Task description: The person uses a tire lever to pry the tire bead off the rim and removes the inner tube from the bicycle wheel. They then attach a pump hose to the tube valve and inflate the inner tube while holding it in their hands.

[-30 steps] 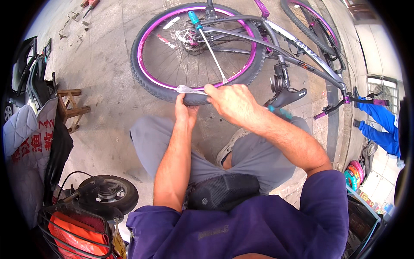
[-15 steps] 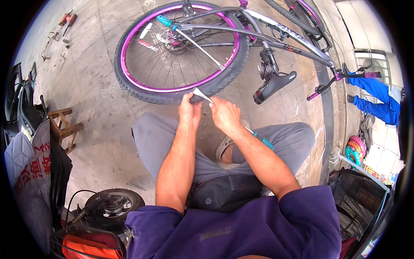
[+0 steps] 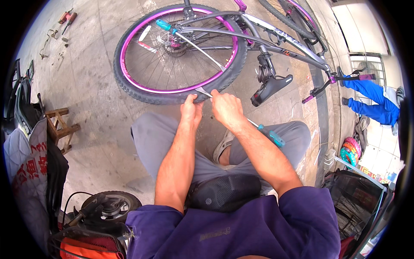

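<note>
Our right hand [image 3: 227, 110] is closed around the steel shaft of a teal-handled tyre lever [image 3: 277, 139], gripping close to its flat blade, while the handle juts out beyond the wrist, above our right knee. The blade lies across the near side of a black knobbly tyre [image 3: 155, 97], its tip at the seam with the purple rim [image 3: 123, 64]; we cannot tell whether it is tucked under the bead. Our left hand [image 3: 191, 111] is just beside it, thumb against the tyre's outer side; its other fingers are partly hidden, so we cannot tell how far they are closed.

A second teal-handled lever [image 3: 164, 25] lies slantwise over the spokes, its handle near the hub and its tip at the rim's right side. The wheel belongs to a grey bicycle [image 3: 297, 44] lying on its side on the floor [image 3: 92, 73], its black saddle [image 3: 271, 90] to the right of the tyre and its handlebar toward the floor's right edge.

Near the floor's left edge stands a wooden stool [image 3: 62, 126]; toward its far left corner lies a red-and-black hand tool [image 3: 67, 18]. Past the right edge we see another person's blue trousers [image 3: 374, 112].
</note>
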The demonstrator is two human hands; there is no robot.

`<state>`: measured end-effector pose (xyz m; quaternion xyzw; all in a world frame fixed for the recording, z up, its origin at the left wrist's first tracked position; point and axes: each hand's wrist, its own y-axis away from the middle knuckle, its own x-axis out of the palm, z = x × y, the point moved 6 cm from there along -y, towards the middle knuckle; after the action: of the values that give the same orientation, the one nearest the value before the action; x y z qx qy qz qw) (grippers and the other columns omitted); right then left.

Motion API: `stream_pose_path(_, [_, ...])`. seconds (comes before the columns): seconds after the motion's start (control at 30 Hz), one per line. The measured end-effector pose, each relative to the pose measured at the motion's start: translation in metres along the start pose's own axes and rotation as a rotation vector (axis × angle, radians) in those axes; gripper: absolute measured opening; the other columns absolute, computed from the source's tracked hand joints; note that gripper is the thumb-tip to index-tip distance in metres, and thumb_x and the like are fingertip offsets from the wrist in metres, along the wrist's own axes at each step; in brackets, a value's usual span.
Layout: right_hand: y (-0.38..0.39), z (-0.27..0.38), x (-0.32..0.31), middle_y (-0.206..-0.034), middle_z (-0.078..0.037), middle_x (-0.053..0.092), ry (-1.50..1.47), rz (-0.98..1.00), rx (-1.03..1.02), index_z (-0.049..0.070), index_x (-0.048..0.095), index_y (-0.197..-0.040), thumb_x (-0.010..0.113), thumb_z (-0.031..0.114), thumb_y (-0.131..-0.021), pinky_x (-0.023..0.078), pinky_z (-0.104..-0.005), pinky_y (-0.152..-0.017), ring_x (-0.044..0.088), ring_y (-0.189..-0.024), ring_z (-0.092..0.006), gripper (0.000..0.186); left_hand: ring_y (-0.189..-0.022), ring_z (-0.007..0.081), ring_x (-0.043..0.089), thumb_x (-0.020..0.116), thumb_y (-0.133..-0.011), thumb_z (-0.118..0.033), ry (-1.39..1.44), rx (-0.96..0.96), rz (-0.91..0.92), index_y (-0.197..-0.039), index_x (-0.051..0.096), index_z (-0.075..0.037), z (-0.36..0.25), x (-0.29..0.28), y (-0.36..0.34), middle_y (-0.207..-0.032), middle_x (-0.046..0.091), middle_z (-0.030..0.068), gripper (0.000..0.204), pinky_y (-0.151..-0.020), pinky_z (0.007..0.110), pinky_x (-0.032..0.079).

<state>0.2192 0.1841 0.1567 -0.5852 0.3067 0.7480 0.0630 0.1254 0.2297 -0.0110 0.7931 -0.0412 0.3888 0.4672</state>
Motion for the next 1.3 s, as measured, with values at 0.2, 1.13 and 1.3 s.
stream_pose_path(0.2, [-0.052,0.096,-0.043,-0.109,-0.006,0.079,0.611,0.333,-0.337,0.008,0.079,-0.113,0.078,0.018,-0.083,0.061,-0.0379,-0.072,0.077,-0.098,-0.0239,0.031,-0.106,0.0286,0.067,0.059,-0.094,-0.003,-0.008,-0.003,0.005,-0.115,0.06,0.008,-0.009,-0.009,0.007,-0.117,0.065,0.0149,0.024,-0.097,0.048,0.056])
stream_pose_path(1.13, [0.007,0.054,-0.037,-0.078,-0.02,0.07,0.127,0.028,-0.379,0.0,0.053,-0.105,0.064,0.017,-0.096,0.057,-0.0503,-0.064,0.073,-0.079,-0.0404,0.022,-0.112,0.0268,0.064,0.062,-0.098,-0.029,-0.011,-0.075,-0.1,-0.126,0.055,-0.003,-0.032,-0.031,0.005,-0.121,0.063,0.0119,0.039,-0.104,0.046,0.052])
stream_pose_path(1.3, [0.011,0.018,0.002,-0.081,-0.022,0.072,-0.072,-0.021,-0.03,0.003,0.059,-0.104,0.058,0.025,-0.102,0.056,-0.0559,-0.072,0.073,-0.083,-0.043,0.022,-0.111,0.0312,0.066,0.059,-0.097,-0.011,0.068,-0.06,-0.063,-0.121,0.054,0.002,-0.016,-0.007,0.002,-0.117,0.065,0.0142,0.028,-0.102,0.052,0.056])
